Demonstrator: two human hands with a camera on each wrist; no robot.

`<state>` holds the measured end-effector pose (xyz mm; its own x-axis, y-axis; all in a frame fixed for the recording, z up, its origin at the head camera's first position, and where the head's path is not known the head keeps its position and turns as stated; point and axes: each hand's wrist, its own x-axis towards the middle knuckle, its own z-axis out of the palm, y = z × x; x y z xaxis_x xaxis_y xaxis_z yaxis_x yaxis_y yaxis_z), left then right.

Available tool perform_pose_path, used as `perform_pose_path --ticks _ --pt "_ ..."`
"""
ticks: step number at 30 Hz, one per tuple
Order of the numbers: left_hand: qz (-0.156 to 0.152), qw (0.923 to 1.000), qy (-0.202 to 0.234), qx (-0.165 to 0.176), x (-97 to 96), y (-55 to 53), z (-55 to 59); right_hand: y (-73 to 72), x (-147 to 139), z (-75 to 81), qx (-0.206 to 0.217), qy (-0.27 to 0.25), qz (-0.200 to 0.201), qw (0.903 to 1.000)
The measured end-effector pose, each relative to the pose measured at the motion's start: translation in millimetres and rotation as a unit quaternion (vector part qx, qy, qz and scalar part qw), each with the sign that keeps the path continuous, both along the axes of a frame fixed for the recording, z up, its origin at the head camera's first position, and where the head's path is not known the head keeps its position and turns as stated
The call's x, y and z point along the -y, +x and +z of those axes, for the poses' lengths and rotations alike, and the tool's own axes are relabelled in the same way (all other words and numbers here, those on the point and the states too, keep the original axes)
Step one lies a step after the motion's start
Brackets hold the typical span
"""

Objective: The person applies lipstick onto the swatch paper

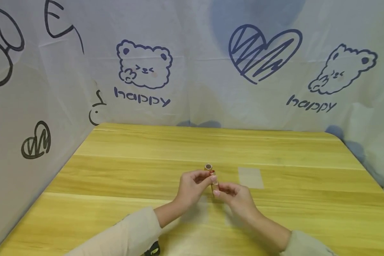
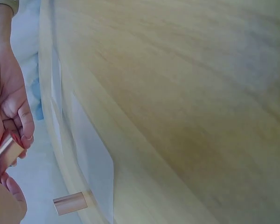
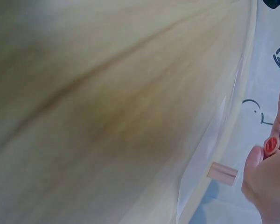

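A rose-gold lipstick [image 1: 214,183] with a red tip is held between both hands over the table. My left hand [image 1: 189,188] pinches its upper end with thumb and fingers. Lower down, the fingers of my right hand [image 1: 241,201] grip the base. In the right wrist view the red end [image 3: 271,145] faces the camera, partly hidden by the hand. Just beyond the hands stands a matching lipstick cap [image 1: 208,166], its round opening upward; the left wrist view also shows this cap [image 2: 70,203], apart from both hands.
A pale square sheet [image 1: 251,177] lies on the wooden table [image 1: 115,170] to the right of the hands. Other pale patches lie under the forearms. A small black object [image 1: 153,249] is at the near edge. White cloth with drawings [image 1: 195,71] hangs behind.
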<state>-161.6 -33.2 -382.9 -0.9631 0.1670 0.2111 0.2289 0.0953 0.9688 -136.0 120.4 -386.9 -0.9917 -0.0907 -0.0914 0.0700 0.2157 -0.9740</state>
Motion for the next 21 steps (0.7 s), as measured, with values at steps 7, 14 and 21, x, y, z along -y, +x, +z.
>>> perform_pose_path --ticks 7,14,21 --pt "-0.030 0.9995 -0.008 -0.006 3.2 -0.4 2.9 0.2 -9 2.8 -0.011 0.017 0.059 0.9981" --pt "-0.063 0.9980 -0.011 0.001 8.3 0.2 4.4 -2.6 -18 1.3 -0.008 0.006 0.120 0.9928" --pt "-0.089 0.9955 -0.027 -0.017 9.9 -3.5 4.4 -5.6 -23 -0.9 0.010 -0.021 0.154 0.9879"
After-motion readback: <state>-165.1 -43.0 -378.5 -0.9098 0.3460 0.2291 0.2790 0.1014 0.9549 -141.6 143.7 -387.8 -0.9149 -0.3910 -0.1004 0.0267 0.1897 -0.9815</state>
